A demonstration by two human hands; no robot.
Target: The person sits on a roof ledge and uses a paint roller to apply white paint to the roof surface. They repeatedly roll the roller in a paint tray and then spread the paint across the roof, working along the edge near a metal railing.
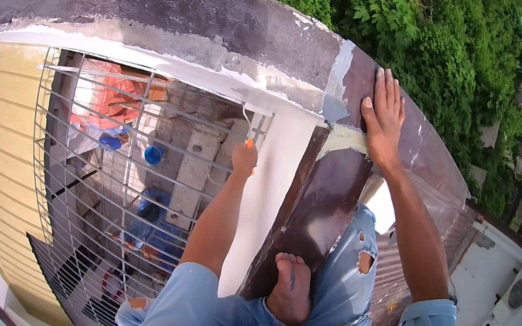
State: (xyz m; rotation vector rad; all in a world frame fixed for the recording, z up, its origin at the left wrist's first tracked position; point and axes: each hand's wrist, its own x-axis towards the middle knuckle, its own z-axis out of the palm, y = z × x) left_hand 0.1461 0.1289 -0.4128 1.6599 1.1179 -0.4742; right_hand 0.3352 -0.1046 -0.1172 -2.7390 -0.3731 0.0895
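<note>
My left hand [244, 157] is wrapped around the orange handle [250, 143] of what looks like a small paint roller. Its pale bent wire frame [248, 114] reaches up to the white-painted inner wall face [280, 140], just under the ledge; the roller head is hard to make out against the white. My right hand [386, 113] lies flat, fingers extended, on the brown-painted top of the parapet wall [359, 79]. Beside it, a cream unpainted patch [342, 141] crosses the junction with the brown beam [330, 193]. A bare foot [291, 289] rests on this beam.
A metal bar grille [134, 164] spans the opening on the left. Far below it are a blue bucket [154, 154], red sheeting [121, 96] and blue cloth [153, 223]. Dense foliage [454, 90] lies beyond the parapet. Corrugated roofing [391, 289] and an air-conditioner unit [517, 292] are lower right.
</note>
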